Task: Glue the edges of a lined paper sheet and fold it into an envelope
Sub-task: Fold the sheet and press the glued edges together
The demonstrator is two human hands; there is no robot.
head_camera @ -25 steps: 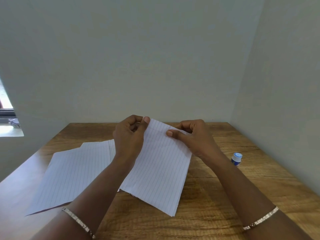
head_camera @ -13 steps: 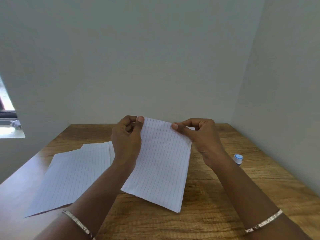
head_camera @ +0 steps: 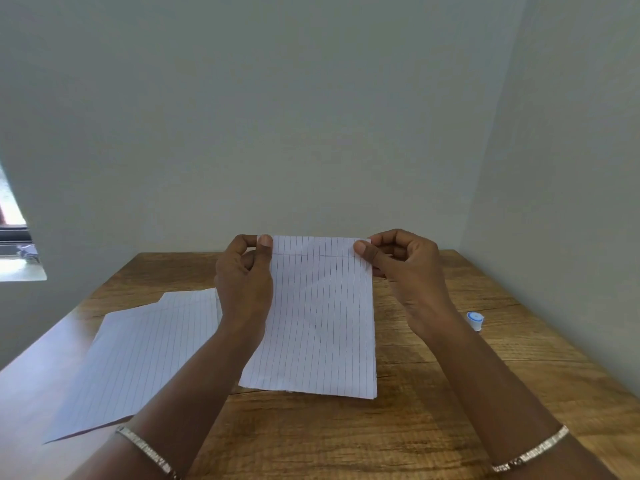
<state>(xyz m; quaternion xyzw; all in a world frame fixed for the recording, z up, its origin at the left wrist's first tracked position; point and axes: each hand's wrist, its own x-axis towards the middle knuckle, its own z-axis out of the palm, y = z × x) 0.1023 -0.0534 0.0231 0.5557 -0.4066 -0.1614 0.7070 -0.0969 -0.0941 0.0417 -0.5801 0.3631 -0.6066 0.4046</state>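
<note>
the left hand (head_camera: 244, 285) and right hand (head_camera: 403, 271) each pinch a top corner of the folded paper (head_camera: 322, 323), held above the table (head_camera: 415, 427); glue (head_camera: 475, 320) stands near.

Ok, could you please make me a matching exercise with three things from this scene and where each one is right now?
Things:
1. folded lined sheet
2. loose lined sheets
3. glue bottle

Places:
A. on the right side of the table, beyond the right forearm
B. flat on the left side of the table
C. pinched at its top corners by the left hand and the right hand

Pairs: 1-C, 2-B, 3-A
</note>
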